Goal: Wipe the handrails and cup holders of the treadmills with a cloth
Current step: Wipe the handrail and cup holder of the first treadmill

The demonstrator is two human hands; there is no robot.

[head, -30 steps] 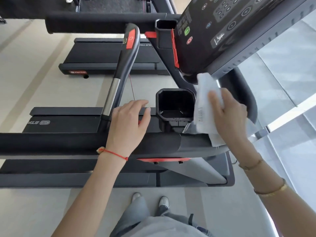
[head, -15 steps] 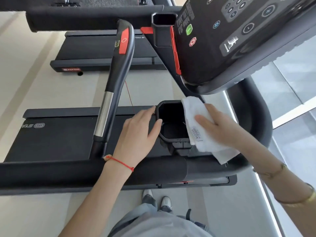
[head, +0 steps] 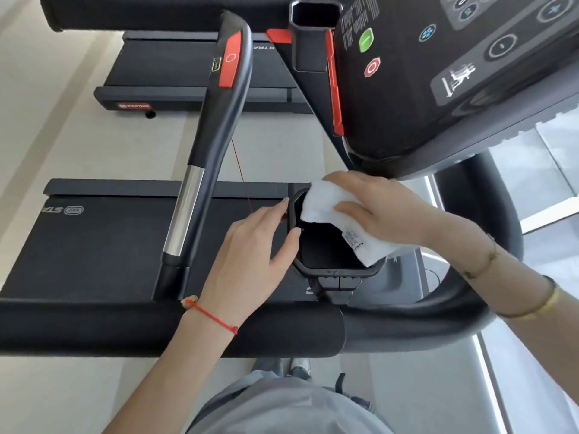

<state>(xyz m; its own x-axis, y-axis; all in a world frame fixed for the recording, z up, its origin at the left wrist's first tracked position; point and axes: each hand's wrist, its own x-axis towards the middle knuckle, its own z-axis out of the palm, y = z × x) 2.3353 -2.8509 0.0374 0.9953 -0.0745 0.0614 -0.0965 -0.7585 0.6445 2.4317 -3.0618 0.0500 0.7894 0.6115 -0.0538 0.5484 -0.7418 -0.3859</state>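
A black cup holder [head: 332, 270] sits at the middle of the near treadmill, just above the padded front handrail [head: 156, 333]. My right hand [head: 385, 211] holds a white cloth [head: 332, 211] pressed over the holder's far and right rim; a label shows on the cloth. My left hand [head: 253, 258] grips the holder's left rim, thumb on the inner edge. A centre grip bar [head: 216, 136] with a red patch and a chrome section rises to the left.
The black console [head: 438, 73] with green and red buttons hangs over the top right. A second cup holder [head: 313, 36] sits beside it. The curved right handrail [head: 488, 261] wraps round my right forearm. Another treadmill deck [head: 194, 70] lies beyond.
My right hand has carried the cloth left, from the holder's right side onto its far rim. My left hand has gone from the handrail to the holder's left rim.
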